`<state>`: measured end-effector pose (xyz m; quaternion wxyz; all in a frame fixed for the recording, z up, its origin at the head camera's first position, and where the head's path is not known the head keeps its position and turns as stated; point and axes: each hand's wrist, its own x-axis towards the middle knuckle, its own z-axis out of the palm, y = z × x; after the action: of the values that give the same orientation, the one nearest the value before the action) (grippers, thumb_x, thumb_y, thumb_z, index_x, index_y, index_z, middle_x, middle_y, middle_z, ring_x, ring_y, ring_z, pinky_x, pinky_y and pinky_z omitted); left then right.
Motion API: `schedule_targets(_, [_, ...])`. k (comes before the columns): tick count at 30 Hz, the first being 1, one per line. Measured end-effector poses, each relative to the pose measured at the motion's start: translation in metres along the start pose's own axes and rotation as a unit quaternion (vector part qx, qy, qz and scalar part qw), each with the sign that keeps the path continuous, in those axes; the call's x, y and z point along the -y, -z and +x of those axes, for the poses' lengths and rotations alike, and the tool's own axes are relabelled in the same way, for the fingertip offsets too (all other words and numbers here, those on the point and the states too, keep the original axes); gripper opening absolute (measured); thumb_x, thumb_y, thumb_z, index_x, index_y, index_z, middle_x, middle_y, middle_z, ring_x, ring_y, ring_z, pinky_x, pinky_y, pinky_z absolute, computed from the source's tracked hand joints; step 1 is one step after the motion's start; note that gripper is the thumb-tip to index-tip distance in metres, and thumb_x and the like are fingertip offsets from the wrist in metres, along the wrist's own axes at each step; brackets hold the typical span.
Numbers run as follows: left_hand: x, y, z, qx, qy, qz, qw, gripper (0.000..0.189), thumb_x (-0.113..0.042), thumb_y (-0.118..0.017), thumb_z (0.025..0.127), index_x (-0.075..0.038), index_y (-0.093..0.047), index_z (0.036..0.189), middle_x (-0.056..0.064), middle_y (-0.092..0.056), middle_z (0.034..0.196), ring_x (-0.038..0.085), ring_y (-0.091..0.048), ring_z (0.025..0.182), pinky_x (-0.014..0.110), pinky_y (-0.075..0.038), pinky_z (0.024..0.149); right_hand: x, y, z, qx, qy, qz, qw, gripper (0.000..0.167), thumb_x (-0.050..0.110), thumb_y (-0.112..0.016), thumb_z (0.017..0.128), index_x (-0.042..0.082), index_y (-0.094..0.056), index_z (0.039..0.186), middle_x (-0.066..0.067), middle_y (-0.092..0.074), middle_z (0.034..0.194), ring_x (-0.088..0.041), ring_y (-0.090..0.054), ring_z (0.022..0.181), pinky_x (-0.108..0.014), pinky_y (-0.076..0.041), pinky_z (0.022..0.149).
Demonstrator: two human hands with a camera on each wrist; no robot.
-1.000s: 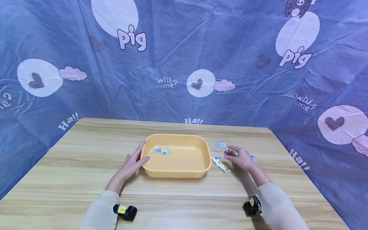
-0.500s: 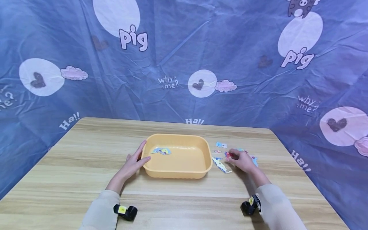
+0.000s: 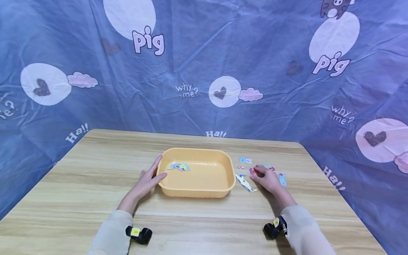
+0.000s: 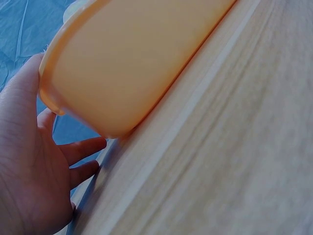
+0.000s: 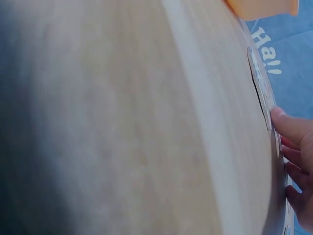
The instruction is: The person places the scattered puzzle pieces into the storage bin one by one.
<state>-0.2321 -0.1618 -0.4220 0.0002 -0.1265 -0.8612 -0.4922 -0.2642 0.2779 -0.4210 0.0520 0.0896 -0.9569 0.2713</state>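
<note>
On the wooden counter [image 3: 204,226], our left hand [image 3: 143,181] grips the orange tray [image 3: 192,193] by its left rim, a printed piece [image 3: 179,167] inside. Beyond the tray's right side, our right hand [image 3: 267,180] pinches a red piece [image 3: 253,171] between curled fingers. The blue cloth [image 3: 191,46] behind reads "pig", "why me?" and "Ha!!".

The tray [image 3: 204,179] is plain pale orange, the cut-out inside it [image 3: 179,166] light blue and yellow, the long cut-out [image 3: 244,183] cream edged with blue, the small cut-out [image 3: 253,171] red. The tabletop [image 3: 204,230] has pale, streaked wood grain. White ovals, dark hearts and pink clouds pattern the blue backdrop cloth [image 3: 271,46].
</note>
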Motion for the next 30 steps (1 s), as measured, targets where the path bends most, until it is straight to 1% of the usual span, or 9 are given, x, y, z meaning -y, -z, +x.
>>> schedule_targets(2, [0.0, 0.0003, 0.0002, 0.0, 0.0, 0.001, 1.0, 0.066, -0.035, -0.048, 0.086, -0.026, -0.01, 0.14, 0.013, -0.024, 0.137, 0.035, -0.018, 0.124, 0.054, 0.013, 0.094, 0.0011, 0.0001, 0.0009, 0.001, -0.008, -0.002, 1.0, 0.051, 0.024, -0.062, 0.079, -0.008, -0.049, 0.117, -0.024, -0.041, 0.123, -0.041, -0.031, 0.116, -0.05, -0.022, 0.095])
schedule_targets(6, [0.0001, 0.0006, 0.0005, 0.0, 0.0, 0.002, 1.0, 0.067, -0.036, -0.048, 0.086, -0.023, -0.01, 0.14, 0.014, -0.024, 0.137, 0.035, -0.018, 0.124, 0.054, 0.013, 0.094, 0.0038, 0.001, 0.0026, 0.01, -0.018, -0.003, 0.9998, 0.05, 0.024, -0.062, 0.08, -0.007, -0.05, 0.116, -0.024, -0.041, 0.124, -0.041, -0.03, 0.116, -0.051, -0.022, 0.095])
schedule_targets(9, [0.0002, 0.0005, 0.0006, 0.0, 0.0, 0.001, 1.0, 0.068, -0.036, -0.048, 0.086, -0.021, -0.011, 0.14, 0.014, -0.024, 0.137, 0.035, -0.017, 0.124, 0.054, 0.013, 0.094, 0.0059, 0.0014, 0.0026, 0.011, -0.016, 0.004, 0.9998, 0.047, 0.022, -0.062, 0.079, -0.008, -0.051, 0.115, -0.025, -0.041, 0.123, -0.042, -0.031, 0.115, -0.051, -0.022, 0.094])
schedule_targets(13, [0.0011, 0.0002, 0.0006, 0.0, 0.001, 0.003, 1.0, 0.067, -0.037, -0.048, 0.086, -0.023, -0.01, 0.14, 0.013, -0.024, 0.137, 0.034, -0.017, 0.124, 0.054, 0.013, 0.094, 0.0067, 0.0007, 0.0019, 0.01, -0.014, 0.01, 0.9998, 0.045, 0.02, -0.062, 0.079, -0.008, -0.052, 0.113, -0.025, -0.042, 0.122, -0.042, -0.031, 0.115, -0.051, -0.022, 0.094])
schedule_targets(19, [0.0023, -0.0004, 0.0004, 0.0, -0.001, 0.0, 1.0, 0.067, -0.037, -0.048, 0.086, -0.026, -0.01, 0.14, 0.013, -0.025, 0.137, 0.034, -0.017, 0.124, 0.054, 0.014, 0.094, 0.004, -0.002, 0.0024, 0.008, -0.018, 0.007, 0.9998, 0.045, 0.023, -0.062, 0.08, -0.008, -0.053, 0.112, -0.025, -0.042, 0.123, -0.041, -0.031, 0.115, -0.051, -0.022, 0.094])
schedule_targets(27, [0.0024, -0.0006, 0.0009, 0.001, -0.002, -0.005, 1.0, 0.069, -0.04, -0.048, 0.085, -0.021, -0.01, 0.14, 0.014, -0.025, 0.136, 0.033, -0.017, 0.124, 0.054, 0.015, 0.093, 0.0038, -0.003, 0.0029, 0.0, -0.026, 0.001, 0.9997, 0.044, 0.024, -0.062, 0.079, -0.006, -0.055, 0.111, -0.024, -0.043, 0.122, -0.041, -0.032, 0.115, -0.05, -0.023, 0.094])
schedule_targets(30, [0.0023, -0.0004, 0.0012, 0.002, -0.002, -0.005, 1.0, 0.069, -0.039, -0.048, 0.085, -0.02, -0.01, 0.14, 0.014, -0.025, 0.136, 0.033, -0.017, 0.124, 0.053, 0.015, 0.093, 0.0053, -0.0027, 0.0022, -0.003, -0.026, 0.0, 0.9997, 0.043, 0.023, -0.062, 0.079, -0.006, -0.056, 0.11, -0.024, -0.044, 0.121, -0.041, -0.033, 0.114, -0.05, -0.024, 0.094])
